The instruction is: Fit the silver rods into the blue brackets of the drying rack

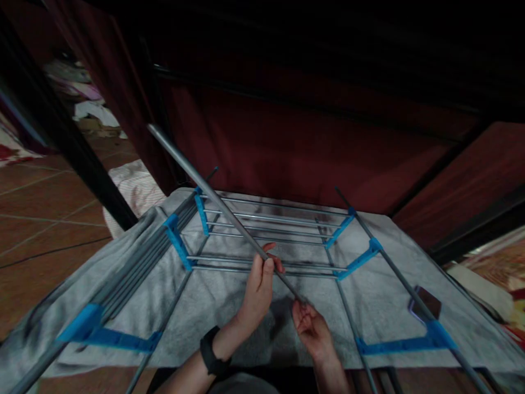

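A long grey metal tube slants through the middle of the view, its upper end at the left and its lower end near me. My left hand, with a black band on the wrist, is closed around its lower part. My right hand pinches the lower tip with the fingertips, palm turned up. Beneath the tube lies a metal rack frame with blue plastic brackets at both sides. Several thin crossbars join the two sides, and more bars run along the left side.
A grey cloth covers the surface under the rack. On its right lies a dark phone beside a side pole. A dark red panel stands behind, and a black post rises at the left. Clothes are piled farther back.
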The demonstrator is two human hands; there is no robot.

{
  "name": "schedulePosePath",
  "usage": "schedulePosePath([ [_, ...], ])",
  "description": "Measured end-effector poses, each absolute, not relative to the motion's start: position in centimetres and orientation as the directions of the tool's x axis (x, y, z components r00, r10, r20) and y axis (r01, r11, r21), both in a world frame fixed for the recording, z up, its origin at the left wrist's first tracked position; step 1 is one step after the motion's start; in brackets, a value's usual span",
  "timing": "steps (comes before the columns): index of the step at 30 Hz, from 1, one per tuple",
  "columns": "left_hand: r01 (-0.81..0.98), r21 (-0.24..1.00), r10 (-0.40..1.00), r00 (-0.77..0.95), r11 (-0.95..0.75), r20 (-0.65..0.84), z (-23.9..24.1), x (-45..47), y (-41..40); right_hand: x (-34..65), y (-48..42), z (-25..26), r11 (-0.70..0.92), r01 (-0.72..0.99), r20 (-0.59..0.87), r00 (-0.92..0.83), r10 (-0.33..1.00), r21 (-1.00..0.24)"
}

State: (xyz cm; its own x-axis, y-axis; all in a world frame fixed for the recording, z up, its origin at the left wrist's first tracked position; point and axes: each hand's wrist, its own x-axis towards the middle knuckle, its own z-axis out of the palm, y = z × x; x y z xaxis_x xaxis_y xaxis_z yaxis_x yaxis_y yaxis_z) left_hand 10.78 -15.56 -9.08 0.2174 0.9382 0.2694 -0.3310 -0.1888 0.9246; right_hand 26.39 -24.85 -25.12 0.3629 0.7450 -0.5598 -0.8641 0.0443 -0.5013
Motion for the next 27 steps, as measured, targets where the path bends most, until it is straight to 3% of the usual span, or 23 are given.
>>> schedulePosePath([
  [3, -0.242, 0.910, 0.902, 0.195, -0.337, 0.386, -6.8, 9.8, -14.7, 24.2, -24.9, -24.3, -0.240, -0.849, -0.610, 0.117, 0.783, -0.471],
  [6, -0.136, 0.914, 0.896, 0.188, -0.382, 0.402, -5.3, 8.8, -14.1, 23.0, -24.9, -23.9, -0.315, -0.729, -0.590, 0.150, 0.793, -0.608],
  [9, 0.018, 0.915, 0.898, 0.200, -0.402, 0.391, -5.4, 8.0, -14.0, 22.8, -24.4, -22.9, -0.202, -0.660, -0.482, 0.274, 0.832, -0.724],
  [15, 0.277, 0.865, 0.875, 0.379, -0.418, 0.302, -8.5, 7.6, -14.1, 24.7, -22.6, -15.9, 0.095, -0.635, -0.263, 0.447, 0.855, -0.767],
  [22, 0.504, 0.691, 0.840, 0.450, -0.518, 0.302, -12.9, 7.6, -13.5, 28.6, -21.6, -7.6, 0.427, -0.455, -0.020, 0.703, 0.711, -0.781],
  [27, 0.498, 0.588, 0.755, 0.556, -0.637, 0.347, -14.3, 7.6, -13.6, 30.8, -21.6, -6.1, 0.528, -0.372, 0.036, 0.791, 0.610, -0.763],
])
